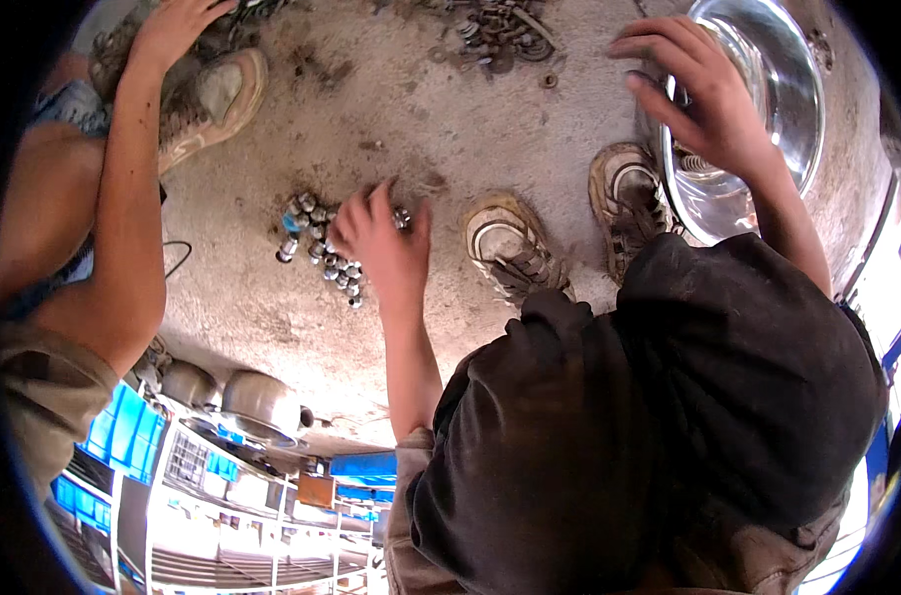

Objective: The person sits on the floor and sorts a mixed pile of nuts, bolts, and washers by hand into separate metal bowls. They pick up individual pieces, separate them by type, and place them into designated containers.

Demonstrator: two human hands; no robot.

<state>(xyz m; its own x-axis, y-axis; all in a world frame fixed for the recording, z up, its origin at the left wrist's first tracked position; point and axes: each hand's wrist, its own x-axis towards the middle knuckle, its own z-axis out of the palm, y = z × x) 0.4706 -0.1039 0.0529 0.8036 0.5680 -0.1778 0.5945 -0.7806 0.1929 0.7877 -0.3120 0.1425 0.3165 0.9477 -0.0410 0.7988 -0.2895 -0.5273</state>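
Note:
My left hand [387,238] reaches down over a cluster of shiny metal nuts or fittings [335,264] on the concrete floor. Its fingers are spread, and one metal piece [401,217] shows between the thumb and fingers; whether it is held cannot be told. One piece in the cluster has a blue part. My right hand [692,93] is over the near side of a large shiny metal basin [803,111], fingers apart, with nothing seen in them. A coiled spring or threaded piece [696,163] lies inside the basin, partly hidden by my wrist.
A pile of rusty washers and metal bits [499,33] lies on the floor ahead, a loose nut [549,80] beside it. Another person's arm [131,186] and shoe [227,104] are at the left. My shoes [502,238] stand between my hands. Metal pots [261,401] sit at the lower left.

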